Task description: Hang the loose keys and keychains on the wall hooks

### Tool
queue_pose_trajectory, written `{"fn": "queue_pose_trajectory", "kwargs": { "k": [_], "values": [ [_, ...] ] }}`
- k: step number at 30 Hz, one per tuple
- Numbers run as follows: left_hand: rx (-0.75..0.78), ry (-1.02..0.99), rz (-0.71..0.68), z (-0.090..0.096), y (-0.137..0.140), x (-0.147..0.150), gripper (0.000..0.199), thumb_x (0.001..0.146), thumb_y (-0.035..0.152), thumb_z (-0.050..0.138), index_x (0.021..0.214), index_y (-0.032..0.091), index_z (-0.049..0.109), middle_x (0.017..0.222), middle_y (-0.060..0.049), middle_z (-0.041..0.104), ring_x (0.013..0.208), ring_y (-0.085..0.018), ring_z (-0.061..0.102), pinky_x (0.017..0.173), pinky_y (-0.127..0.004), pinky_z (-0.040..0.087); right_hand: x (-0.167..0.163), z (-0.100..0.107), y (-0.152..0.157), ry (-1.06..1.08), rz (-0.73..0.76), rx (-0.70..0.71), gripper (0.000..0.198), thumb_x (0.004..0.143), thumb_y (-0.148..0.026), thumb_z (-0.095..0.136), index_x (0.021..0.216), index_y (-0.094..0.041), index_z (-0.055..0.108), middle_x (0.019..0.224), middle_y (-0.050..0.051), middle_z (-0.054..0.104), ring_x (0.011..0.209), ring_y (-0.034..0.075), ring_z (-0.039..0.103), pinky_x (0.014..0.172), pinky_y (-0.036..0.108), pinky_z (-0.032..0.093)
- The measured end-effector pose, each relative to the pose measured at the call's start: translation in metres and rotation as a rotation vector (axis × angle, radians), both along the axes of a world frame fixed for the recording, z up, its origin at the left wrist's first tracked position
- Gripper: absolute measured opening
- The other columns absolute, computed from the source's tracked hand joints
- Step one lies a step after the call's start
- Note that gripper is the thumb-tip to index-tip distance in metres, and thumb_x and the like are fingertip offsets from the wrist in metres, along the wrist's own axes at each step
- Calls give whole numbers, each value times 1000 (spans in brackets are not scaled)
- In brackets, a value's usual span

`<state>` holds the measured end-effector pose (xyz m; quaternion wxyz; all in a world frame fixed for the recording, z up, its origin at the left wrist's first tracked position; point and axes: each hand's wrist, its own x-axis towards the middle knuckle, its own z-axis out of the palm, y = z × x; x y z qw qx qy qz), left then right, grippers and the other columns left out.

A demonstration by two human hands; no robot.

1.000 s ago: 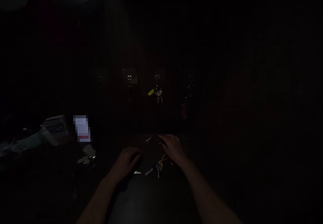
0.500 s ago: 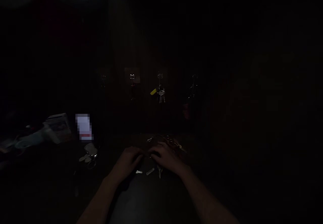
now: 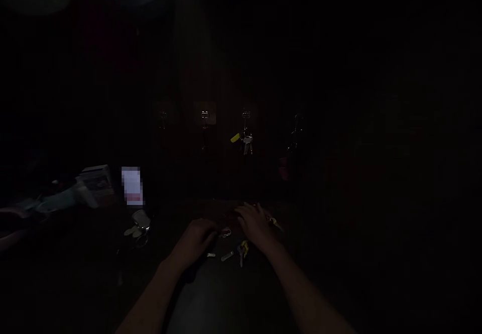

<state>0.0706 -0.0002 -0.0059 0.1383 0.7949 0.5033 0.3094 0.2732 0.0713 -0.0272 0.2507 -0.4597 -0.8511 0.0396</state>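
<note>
The scene is very dark. My left hand [image 3: 198, 236] is curled on the dark surface, thumb and forefinger close together; what they hold, if anything, is hidden. Just beyond its fingertips lies a small shiny ring-like piece [image 3: 226, 232]. My right hand [image 3: 255, 224] reaches over a dim heap of small items, fingers spread, resting on or just above it. A yellowish piece [image 3: 274, 221] pokes out to its right. Nearer to me lie a key with a yellow part [image 3: 242, 253], a slim metal piece [image 3: 227, 256] and a small bright piece [image 3: 211, 255].
A row of hooks holds hanging things, among them a bunch of keys [image 3: 247, 142] with a yellow tag [image 3: 235, 137]. To the left are a lit, blurred-out screen [image 3: 132, 186], a bunch with pale tags and a ring [image 3: 140, 223], and a box [image 3: 96, 183].
My right hand has moved away from my left, its fingers now spread over the heap. The shiny ring-like piece and the key's yellow part have come into sight. The view has shifted slightly left.
</note>
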Motion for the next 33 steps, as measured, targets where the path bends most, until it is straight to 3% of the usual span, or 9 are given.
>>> {"fn": "queue_pose_trajectory", "kwargs": {
  "k": [6, 11, 15, 21, 26, 33],
  "values": [
    [-8, -5, -4, 3, -1, 1, 18, 84, 21, 49, 92, 25, 65, 94, -1, 69, 88, -18, 61, 81, -30, 43, 3, 11, -3, -5, -18, -1, 18, 79, -10, 50, 87, -21, 63, 101, 6, 65, 102, 21, 54, 97, 42, 31],
    [-3, -16, 22, 2, 0, 0, 18, 85, 22, 49, 93, 25, 65, 94, -1, 69, 89, -18, 61, 83, -30, 42, 3, 17, -6, 60, -70, -11, 14, 83, -17, 48, 83, -21, 61, 88, 5, 65, 90, 21, 56, 85, 35, 37],
    [8, -81, 53, 0, 2, 0, 18, 85, 22, 49, 94, 24, 64, 97, -2, 69, 93, -18, 61, 85, -31, 43, 1, 24, -8, 340, -197, -148, 17, 84, -27, 43, 84, -22, 59, 81, 3, 66, 79, 20, 60, 72, 31, 40],
    [6, -222, 76, 1, 1, 12, 22, 85, 25, 47, 100, 25, 63, 102, -2, 68, 96, -18, 61, 87, -31, 44, -9, 36, -13, 869, -102, -402, 19, 73, -39, 52, 73, -21, 54, 64, 0, 64, 64, 19, 62, 59, 28, 43],
    [-34, -311, 67, 0, 0, 27, 31, 82, 32, 54, 111, 25, 60, 111, -5, 66, 102, -21, 59, 90, -34, 43, -18, 48, -25, 1138, 0, -628, 31, 62, -47, 66, 72, -20, 55, 60, 0, 66, 62, 20, 64, 61, 30, 47],
    [-140, -437, 62, 4, -2, 31, 25, 82, 36, 52, 94, 23, 69, 96, -4, 70, 91, -21, 62, 83, -31, 45, -23, 50, -30, 1329, 89, -739, 38, 58, -50, 72, 75, -20, 55, 64, 1, 68, 63, 21, 66, 62, 31, 49]
  ]
}}
